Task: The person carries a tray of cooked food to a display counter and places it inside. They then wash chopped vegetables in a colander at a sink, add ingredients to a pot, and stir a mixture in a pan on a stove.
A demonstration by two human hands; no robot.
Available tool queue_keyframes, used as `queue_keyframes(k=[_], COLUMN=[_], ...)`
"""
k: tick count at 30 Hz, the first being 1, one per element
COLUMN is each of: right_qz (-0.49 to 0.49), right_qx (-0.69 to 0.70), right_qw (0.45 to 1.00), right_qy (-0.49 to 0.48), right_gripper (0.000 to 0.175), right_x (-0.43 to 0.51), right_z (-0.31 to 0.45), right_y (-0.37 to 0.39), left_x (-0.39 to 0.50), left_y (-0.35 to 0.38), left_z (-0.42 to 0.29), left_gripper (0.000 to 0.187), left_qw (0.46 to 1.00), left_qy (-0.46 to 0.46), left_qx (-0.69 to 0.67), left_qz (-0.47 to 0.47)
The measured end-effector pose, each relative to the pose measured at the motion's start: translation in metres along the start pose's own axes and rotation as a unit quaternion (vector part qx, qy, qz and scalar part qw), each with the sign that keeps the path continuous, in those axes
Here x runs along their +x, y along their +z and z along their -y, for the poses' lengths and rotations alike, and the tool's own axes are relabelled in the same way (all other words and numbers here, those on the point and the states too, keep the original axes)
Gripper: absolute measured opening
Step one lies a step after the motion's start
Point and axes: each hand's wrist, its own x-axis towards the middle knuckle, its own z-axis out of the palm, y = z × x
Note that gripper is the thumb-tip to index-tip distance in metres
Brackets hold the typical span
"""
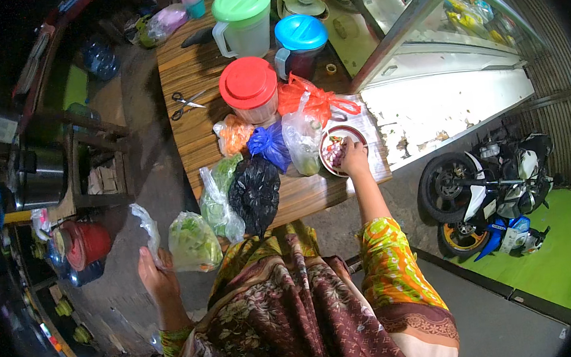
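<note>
My left hand (158,274) grips the twisted neck of a clear plastic bag of chopped green vegetables (195,241), held off the table's left front edge. At the table's right, my right hand (355,155) reaches into a bowl with a dark red rim (331,171). Chopped shallots and red and green pieces (333,149) lie in it beside my fingers; whether they pinch any is hidden. Left of the bowl stand a clear bag (304,144), a blue bag (274,144), a black bag (255,193), a clear bag of greens (216,199) and an orange-filled bag (234,134).
Red-lidded (248,86), green-lidded (243,20) and blue-lidded (301,41) plastic containers stand further back on the wooden table (198,150). Scissors (186,104) lie near its left edge. A red bag (309,96) sits behind the bowl. A glass display case (405,33) and motorcycles (487,182) are at the right.
</note>
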Motion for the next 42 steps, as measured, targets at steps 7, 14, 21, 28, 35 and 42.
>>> queue_keyframes(k=[7,14,21,28,35,42], right_qz=[0.068,0.089,0.040,0.024,0.083,0.143], right_qx=[0.107,0.075,0.029,0.176,0.705,0.677], right_qw=[0.992,0.993,0.996,0.984,0.675,0.713], right_qy=[0.016,0.037,-0.072,0.001,0.203,0.112], right_gripper=[0.042,0.025,0.040,0.022,0.019,0.039], right_x=[0.004,-0.001,0.002,0.009,-0.002,-0.075], right_z=[0.002,-0.012,-0.001,-0.022,-0.034,0.016], right_y=[-0.002,-0.027,0.016,0.011,-0.002,-0.057], left_x=[-0.010,-0.013,-0.013,-0.011,-0.007,-0.046], left_y=[-0.016,-0.035,-0.040,-0.050,-0.089,-0.169], left_z=[0.003,0.000,0.000,-0.002,-0.006,-0.047], left_gripper=[0.033,0.032,0.032,0.033,0.029,0.024], left_qw=[0.999,0.997,0.997,0.994,0.981,0.988], left_qy=[-0.002,-0.004,-0.005,0.001,0.002,0.072], left_qx=[0.004,-0.001,0.003,0.000,-0.022,0.001], left_qz=[-0.052,-0.073,-0.079,-0.105,-0.193,-0.140])
